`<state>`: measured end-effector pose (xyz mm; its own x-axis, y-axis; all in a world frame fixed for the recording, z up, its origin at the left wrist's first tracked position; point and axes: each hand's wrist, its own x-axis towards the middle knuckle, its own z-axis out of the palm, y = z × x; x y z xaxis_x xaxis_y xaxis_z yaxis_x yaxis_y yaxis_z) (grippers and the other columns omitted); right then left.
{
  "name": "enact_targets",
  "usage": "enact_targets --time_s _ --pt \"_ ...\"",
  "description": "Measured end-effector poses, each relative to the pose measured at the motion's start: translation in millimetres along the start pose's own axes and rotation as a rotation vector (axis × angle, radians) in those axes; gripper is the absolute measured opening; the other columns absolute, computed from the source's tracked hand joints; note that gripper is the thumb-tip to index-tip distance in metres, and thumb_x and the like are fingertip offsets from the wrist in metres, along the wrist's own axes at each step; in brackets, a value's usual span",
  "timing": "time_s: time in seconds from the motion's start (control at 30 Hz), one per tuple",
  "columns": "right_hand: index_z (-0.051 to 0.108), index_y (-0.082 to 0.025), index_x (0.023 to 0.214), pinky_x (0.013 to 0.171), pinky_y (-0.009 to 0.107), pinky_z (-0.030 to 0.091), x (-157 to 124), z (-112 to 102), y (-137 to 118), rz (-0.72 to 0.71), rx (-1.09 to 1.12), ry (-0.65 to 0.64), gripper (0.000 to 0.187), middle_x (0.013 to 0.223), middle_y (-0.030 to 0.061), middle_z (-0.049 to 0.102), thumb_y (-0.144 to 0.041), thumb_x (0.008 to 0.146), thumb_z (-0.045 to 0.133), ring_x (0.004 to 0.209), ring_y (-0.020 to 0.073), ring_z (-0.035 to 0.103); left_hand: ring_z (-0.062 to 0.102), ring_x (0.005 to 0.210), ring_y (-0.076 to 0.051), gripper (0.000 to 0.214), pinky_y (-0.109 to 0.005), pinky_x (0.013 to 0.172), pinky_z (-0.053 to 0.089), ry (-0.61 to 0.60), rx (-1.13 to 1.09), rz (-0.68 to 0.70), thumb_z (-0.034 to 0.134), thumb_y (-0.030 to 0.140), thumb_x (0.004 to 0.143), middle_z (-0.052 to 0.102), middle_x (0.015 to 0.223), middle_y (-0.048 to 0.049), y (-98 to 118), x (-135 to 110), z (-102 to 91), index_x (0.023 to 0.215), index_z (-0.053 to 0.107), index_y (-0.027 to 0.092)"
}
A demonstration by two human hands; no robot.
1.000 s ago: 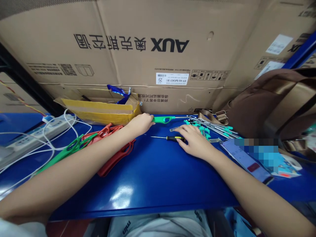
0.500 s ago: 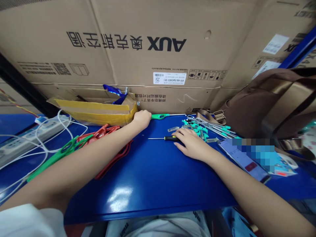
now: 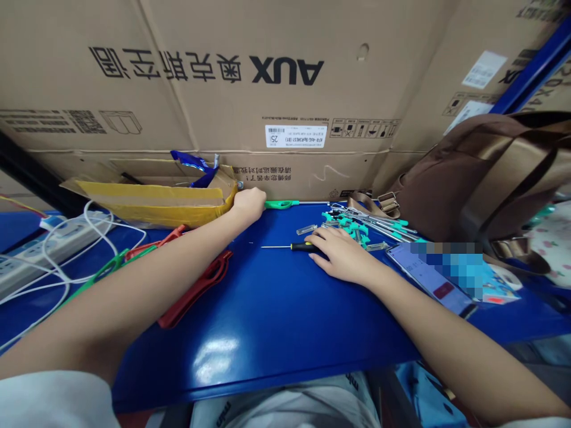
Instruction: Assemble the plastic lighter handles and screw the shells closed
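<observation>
At the back of the blue table, my left hand [image 3: 250,204] is closed around the handle of a green long-nosed lighter [image 3: 280,205], whose metal tube points right along the cardboard. My right hand [image 3: 341,254] is curled over the handle of a screwdriver [image 3: 300,246], black and yellow, lying on the table with its thin shaft pointing left. Just beyond my right fingers is a pile of teal plastic parts [image 3: 352,224], with clear plastic pieces [image 3: 306,229] and metal rods [image 3: 379,219] around it.
A yellow-taped carton [image 3: 156,199] stands at the back left. Red lighter casings [image 3: 196,291] and a power strip [image 3: 49,249] with white cables lie left. On the right are a phone [image 3: 430,279] and a brown bag [image 3: 446,172]. Large cardboard [image 3: 200,119] rises behind.
The camera view has turned slightly, so most things appear a little further left and higher. Both hands keep their holds on the lighter and the screwdriver.
</observation>
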<state>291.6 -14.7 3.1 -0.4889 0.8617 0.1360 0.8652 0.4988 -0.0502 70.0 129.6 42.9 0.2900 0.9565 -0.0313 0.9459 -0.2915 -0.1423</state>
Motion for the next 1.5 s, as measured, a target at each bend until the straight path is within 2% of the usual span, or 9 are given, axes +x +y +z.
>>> enact_targets --time_s 0.17,0.4,0.53,0.6,0.83,1.0,1.17,1.37,1.5 --pt "0.058 -0.018 0.136 0.104 0.054 0.044 0 0 0 0.004 -0.008 0.003 0.039 0.132 0.0145 0.062 -0.03 0.099 0.054 0.123 0.0349 0.057 0.067 0.108 -0.029 0.031 -0.045 0.091 0.057 0.075 -0.003 0.062 0.062 0.034 0.097 0.067 0.121 -0.0156 8 -25 -7.8 0.119 0.066 0.012" --pt "0.049 -0.018 0.147 0.106 0.053 0.045 -2 -2 1 0.002 0.027 0.001 0.051 0.139 0.0148 0.059 -0.033 0.098 0.056 0.128 0.034 0.054 0.071 0.096 -0.029 0.029 -0.037 0.079 0.056 0.101 -0.032 0.256 0.054 0.042 0.097 0.073 0.101 -0.0103 29 -123 0.0 0.104 0.072 0.019" --pt "0.05 -0.02 0.145 0.109 0.054 0.043 -1 3 3 0.0 0.046 0.016 0.05 0.139 0.014 0.059 -0.033 0.098 0.056 0.13 0.0345 0.054 0.068 0.098 -0.029 0.021 -0.037 0.079 0.057 -0.007 0.002 0.298 0.055 0.025 0.095 0.069 0.108 -0.0145 32 -170 8.6 0.108 0.069 0.017" --pt "0.05 -0.021 0.146 0.108 0.055 0.044 0 5 4 -0.004 0.05 0.017 0.049 0.14 0.0139 0.059 -0.034 0.098 0.055 0.13 0.0347 0.054 0.066 0.104 -0.034 0.029 -0.042 0.083 0.056 0.01 0.123 0.204 0.05 0.014 0.094 0.067 0.115 -0.0197 29 -181 8.9 0.118 0.066 0.013" --pt "0.051 -0.021 0.144 0.107 0.056 0.045 1 10 6 -0.008 0.057 0.022 0.048 0.14 0.0133 0.059 -0.036 0.099 0.053 0.129 0.0352 0.054 0.071 0.095 -0.038 0.04 -0.039 0.066 0.056 -0.113 0.17 -0.001 0.045 0.007 0.092 0.067 0.111 -0.0275 8 -183 0.9 0.129 0.058 0.005" --pt "0.053 -0.021 0.143 0.106 0.056 0.046 1 9 4 -0.014 0.059 0.021 0.046 0.139 0.0142 0.06 -0.034 0.098 0.053 0.128 0.0346 0.055 0.071 0.095 -0.032 0.035 -0.037 0.071 0.057 -0.134 0.105 0.126 0.046 0.005 0.091 0.07 0.107 -0.0178 17 -193 0.9 0.119 0.064 0.015" --pt "0.05 -0.022 0.146 0.108 0.057 0.044 -2 5 1 -0.024 0.082 0.004 0.049 0.14 0.0138 0.058 -0.035 0.098 0.053 0.13 0.035 0.053 0.065 0.115 -0.026 0.044 -0.039 0.096 0.055 -0.03 -0.365 0.461 0.057 0.026 0.096 0.064 0.13 -0.0089 26 -198 6.2 0.139 0.053 0.027" --pt "0.051 -0.026 0.143 0.112 0.052 0.04 -4 -4 -4 -0.166 0.209 0.117 0.046 0.142 0.0121 0.055 -0.028 0.097 0.054 0.135 0.0302 0.049 0.057 0.125 -0.032 0.066 -0.044 0.104 0.048 -0.054 -0.331 0.431 0.075 0.034 0.082 0.06 0.136 -0.01 0 -182 8.4 0.144 0.052 0.026" --pt "0.064 -0.024 0.122 0.103 0.044 0.047 -5 -12 -17 -0.29 0.307 0.096 0.034 0.127 0.0098 0.063 -0.042 0.093 0.065 0.121 0.0272 0.056 0.064 0.109 -0.025 0.042 -0.036 0.093 0.051 -0.154 -0.39 0.407 0.071 0.016 0.082 0.066 0.121 -0.008 -12 -166 15.1 0.123 0.065 0.023"
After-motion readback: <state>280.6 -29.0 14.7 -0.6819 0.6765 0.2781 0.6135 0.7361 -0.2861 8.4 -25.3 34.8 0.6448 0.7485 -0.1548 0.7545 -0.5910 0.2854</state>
